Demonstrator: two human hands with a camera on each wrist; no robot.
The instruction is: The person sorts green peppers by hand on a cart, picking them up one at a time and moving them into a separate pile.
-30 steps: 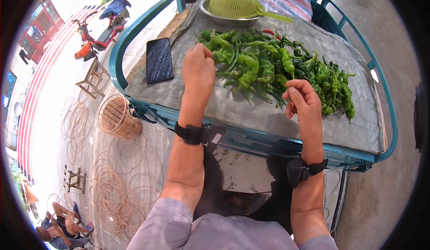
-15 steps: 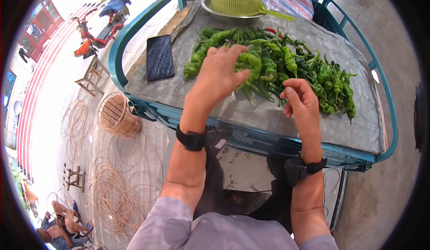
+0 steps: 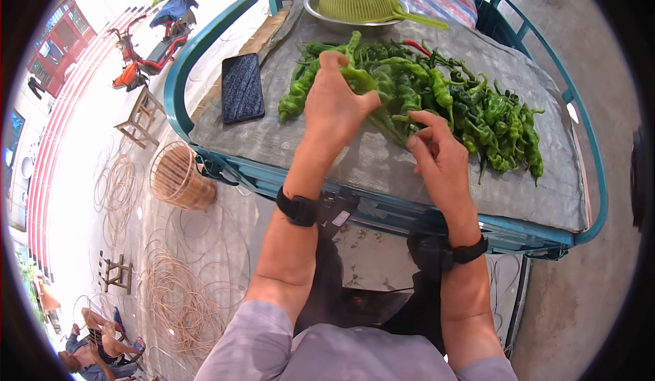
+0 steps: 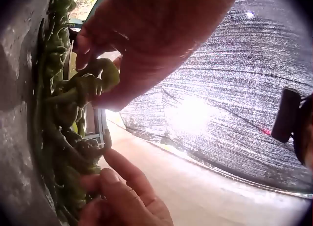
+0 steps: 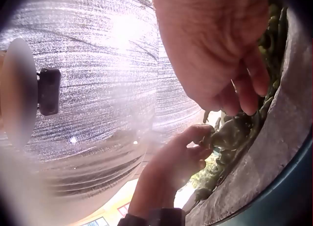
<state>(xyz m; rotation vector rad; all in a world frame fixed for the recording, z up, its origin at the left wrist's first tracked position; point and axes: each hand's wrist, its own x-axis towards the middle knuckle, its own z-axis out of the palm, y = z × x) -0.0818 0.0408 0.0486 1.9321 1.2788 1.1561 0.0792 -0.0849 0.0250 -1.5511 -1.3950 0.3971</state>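
Long wrinkled green peppers (image 3: 501,125) lie in a broad pile on a grey cloth (image 3: 382,169). My left hand (image 3: 333,108) is over the left part of the pile and grips a green pepper (image 4: 95,81) between thumb and fingers. Beside it, to the right, my right hand (image 3: 440,159) hovers at the near edge of the pile. Its index finger and thumb are bent and apart, with nothing seen between them. In the right wrist view the other right fingers (image 5: 254,84) hang loosely curled close over the peppers.
A yellow-green strainer (image 3: 358,2) sits in a metal bowl (image 3: 327,20) behind the pile. Left of the peppers lies a black phone (image 3: 242,89). A teal rail (image 3: 179,87) borders the cart bed. On the ground stand a wicker basket (image 3: 181,176) and a stool (image 3: 140,116).
My left hand went from the pile's left edge rightward into the peppers and now holds one; a pepper lies at the left edge where it was. My right hand has moved left, towards it.
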